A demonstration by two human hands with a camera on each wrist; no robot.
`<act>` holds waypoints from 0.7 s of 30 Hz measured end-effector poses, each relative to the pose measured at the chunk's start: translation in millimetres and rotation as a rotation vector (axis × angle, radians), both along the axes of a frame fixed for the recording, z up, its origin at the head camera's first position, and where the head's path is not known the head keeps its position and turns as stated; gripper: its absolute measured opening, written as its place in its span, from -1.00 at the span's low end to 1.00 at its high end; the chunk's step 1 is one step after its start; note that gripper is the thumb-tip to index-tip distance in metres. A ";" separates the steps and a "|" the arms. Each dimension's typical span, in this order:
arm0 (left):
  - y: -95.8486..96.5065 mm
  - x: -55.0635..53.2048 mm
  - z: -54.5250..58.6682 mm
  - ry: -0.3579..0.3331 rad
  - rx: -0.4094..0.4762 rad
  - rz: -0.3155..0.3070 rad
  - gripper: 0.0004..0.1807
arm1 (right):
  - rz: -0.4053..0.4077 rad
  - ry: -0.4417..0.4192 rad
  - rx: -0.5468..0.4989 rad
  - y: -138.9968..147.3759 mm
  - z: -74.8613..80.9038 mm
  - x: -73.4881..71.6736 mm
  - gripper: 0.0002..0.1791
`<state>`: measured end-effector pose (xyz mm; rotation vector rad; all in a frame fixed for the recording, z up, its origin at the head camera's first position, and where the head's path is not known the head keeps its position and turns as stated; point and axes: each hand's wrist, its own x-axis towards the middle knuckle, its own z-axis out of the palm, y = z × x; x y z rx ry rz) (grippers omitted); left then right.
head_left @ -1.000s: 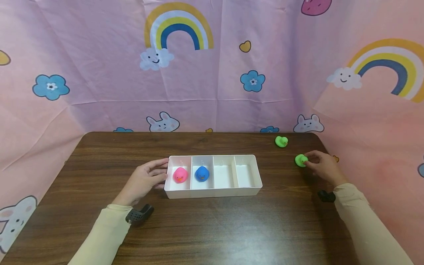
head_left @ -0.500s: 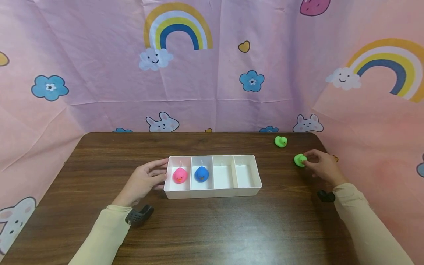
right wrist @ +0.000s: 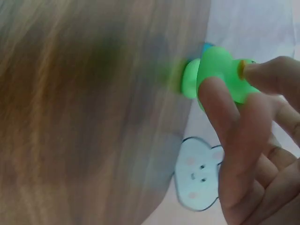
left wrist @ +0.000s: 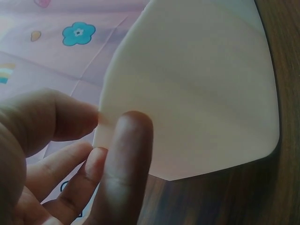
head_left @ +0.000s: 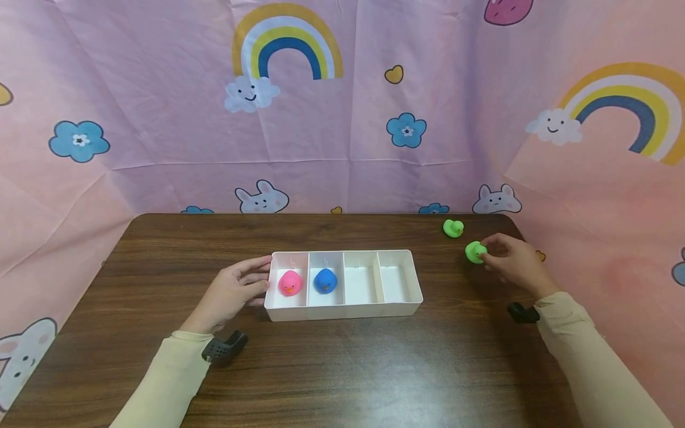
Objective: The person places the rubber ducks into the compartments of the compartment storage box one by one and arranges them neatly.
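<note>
My left hand (head_left: pixel 227 292) lies against the left end of a white divided tray (head_left: pixel 342 312). In the left wrist view the thumb (left wrist: pixel 131 150) touches the tray's end wall (left wrist: pixel 201 103), with the other fingertips by its edge. A pink rubber duck (head_left: pixel 291 283) sits in the leftmost compartment. Beside it, a blue rubber duck (head_left: pixel 325 281) occupies the second one. My right hand (head_left: pixel 516 261) pinches a green rubber duck (head_left: pixel 474 252) between thumb and fingers; the right wrist view shows this duck (right wrist: pixel 215 70) held above the table. Behind it stands another green rubber duck (head_left: pixel 453 228).
The brown wooden table (head_left: pixel 342 380) ends at its back edge against a pink and purple printed cloth (head_left: pixel 342 119). The cloth also hangs along the right side, close to my right arm. Two more compartments lie at the tray's right.
My right hand has lifted the nearer green rubber duck and shifted it slightly left and away from me. My left hand and the tray stay in place.
</note>
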<state>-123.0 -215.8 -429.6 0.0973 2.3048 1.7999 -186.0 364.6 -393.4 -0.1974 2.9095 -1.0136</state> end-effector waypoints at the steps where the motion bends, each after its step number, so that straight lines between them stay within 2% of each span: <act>1: 0.1 0.0 0.0 -0.001 -0.001 0.000 -0.35 | 0.007 0.004 -0.007 -3.0 2.4 0.3 -0.65; 9: 0.6 -1.3 -1.7 -0.011 -0.012 0.014 -0.35 | 0.064 0.011 -0.057 -23.8 13.5 0.2 -0.69; 14: 0.2 -1.7 -1.8 -0.009 -0.008 0.010 -0.36 | 0.108 0.080 -0.023 -36.6 17.3 -0.6 -0.74; 21: 0.6 -1.7 -2.1 -0.003 -0.020 0.012 -0.36 | 0.138 0.122 0.015 -53.7 24.3 2.6 -0.74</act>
